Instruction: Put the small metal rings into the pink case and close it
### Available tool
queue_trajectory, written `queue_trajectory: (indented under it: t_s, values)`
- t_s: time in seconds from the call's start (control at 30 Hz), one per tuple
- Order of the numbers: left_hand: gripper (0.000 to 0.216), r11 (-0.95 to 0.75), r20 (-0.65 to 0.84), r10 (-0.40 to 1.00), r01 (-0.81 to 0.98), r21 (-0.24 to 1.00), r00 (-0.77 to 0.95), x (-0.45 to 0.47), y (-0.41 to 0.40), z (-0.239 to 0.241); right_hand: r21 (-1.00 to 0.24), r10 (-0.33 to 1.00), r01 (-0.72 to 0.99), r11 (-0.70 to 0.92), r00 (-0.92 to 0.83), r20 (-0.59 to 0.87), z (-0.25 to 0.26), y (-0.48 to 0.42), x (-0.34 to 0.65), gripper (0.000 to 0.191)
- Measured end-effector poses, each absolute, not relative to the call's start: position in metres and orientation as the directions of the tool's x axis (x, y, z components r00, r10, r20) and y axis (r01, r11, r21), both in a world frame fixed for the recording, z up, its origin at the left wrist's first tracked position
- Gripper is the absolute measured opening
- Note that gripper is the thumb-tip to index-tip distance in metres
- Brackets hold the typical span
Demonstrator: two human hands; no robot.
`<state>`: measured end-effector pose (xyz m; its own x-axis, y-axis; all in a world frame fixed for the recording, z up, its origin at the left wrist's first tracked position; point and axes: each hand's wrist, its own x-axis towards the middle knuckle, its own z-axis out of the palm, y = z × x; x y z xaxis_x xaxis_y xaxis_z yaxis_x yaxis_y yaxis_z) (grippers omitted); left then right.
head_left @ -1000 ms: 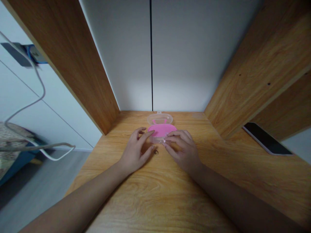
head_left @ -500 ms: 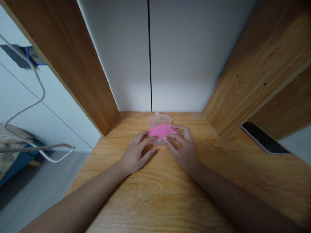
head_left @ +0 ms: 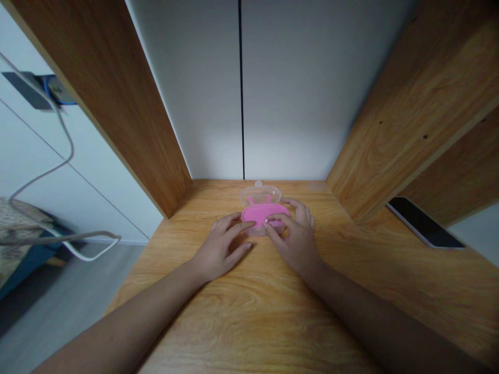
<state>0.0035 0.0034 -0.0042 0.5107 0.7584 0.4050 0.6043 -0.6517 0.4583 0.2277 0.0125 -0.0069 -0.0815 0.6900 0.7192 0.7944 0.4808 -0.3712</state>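
An oval plastic case [head_left: 257,214] with a pink inner tray lies unfolded on the wooden desk. Its clear lid [head_left: 260,195] leans back behind it, with a pink handle at its base. At the left end, my left hand [head_left: 222,246] rests with fingers spread, fingertips on the tray's rim and the thumb apart on the desk. Thumb and index of my right hand [head_left: 298,236] pinch a small white piece [head_left: 266,222] over the tray's front edge; its kind is too small to tell. Other right fingers reach round the case's right end. By my left thumb tip shows a small dark thing [head_left: 250,244].
A phone [head_left: 424,222] lies on the desk at the right, beside a wooden panel [head_left: 390,124]. White panels [head_left: 288,104] close off the back. A pale cable [head_left: 64,130] hangs at the left, past a wooden upright [head_left: 117,104].
The case has shifted slightly right and towards me. My left thumb now covers part of the small dark thing. The right pinch stays closed, while its other fingers have moved to the case's far right side.
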Motion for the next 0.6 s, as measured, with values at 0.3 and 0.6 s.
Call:
queue_trajectory:
  t_s: [0.3, 0.6]
  values:
    - [0.049, -0.660, 0.422, 0.751, 0.597, 0.456, 0.508, 0.0020, 0.0047, -0.0080, -0.363, 0.693, 0.782, 0.507, -0.120, 0.711, -0.0079, 0.0116, 0.2274, 0.011]
    - [0.050, -0.659, 0.421, 0.752, 0.595, 0.460, 0.507, 0.0029, 0.0032, -0.0060, -0.352, 0.690, 0.784, 0.511, -0.130, 0.712, -0.0058, 0.0106, 0.2269, 0.015]
